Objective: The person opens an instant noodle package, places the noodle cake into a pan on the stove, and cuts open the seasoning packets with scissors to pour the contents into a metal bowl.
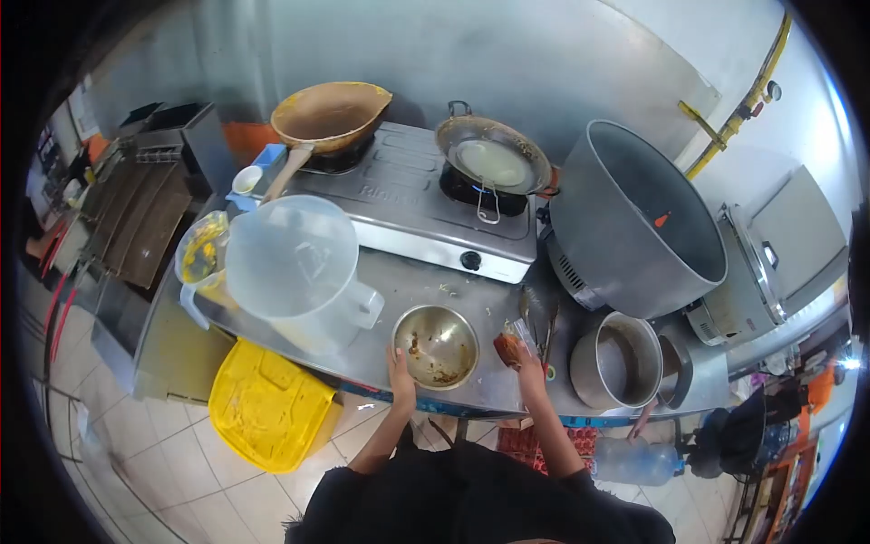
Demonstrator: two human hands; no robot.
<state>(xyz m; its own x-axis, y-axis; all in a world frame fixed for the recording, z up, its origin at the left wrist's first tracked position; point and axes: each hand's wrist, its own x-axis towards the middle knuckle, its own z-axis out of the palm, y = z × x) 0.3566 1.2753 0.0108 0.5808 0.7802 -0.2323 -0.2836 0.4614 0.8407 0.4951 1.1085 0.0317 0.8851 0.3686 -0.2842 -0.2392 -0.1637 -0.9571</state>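
Observation:
A steel mixing bowl (435, 340) with brown smears and bits inside stands near the front edge of the metal counter. My left hand (401, 376) grips its left rim, the thumb by the edge. To the right of the bowl, my right hand (531, 367) is closed on a small clear plastic bag of reddish-brown contents (509, 350); exactly what it contains is unclear. Just beyond that hand lie metal utensils (551, 328), perhaps tongs or spoons. The bag is apart from the bowl.
A large clear plastic jug (294, 263) and a smaller yellow-smeared jug (205, 254) stand left. Behind, a gas stove (408, 231) carries a wok (331, 118) and a pan of pale liquid (494, 163). A big grey pot (634, 236) and smaller pot (616, 363) stand right; a yellow bin (267, 403) is below.

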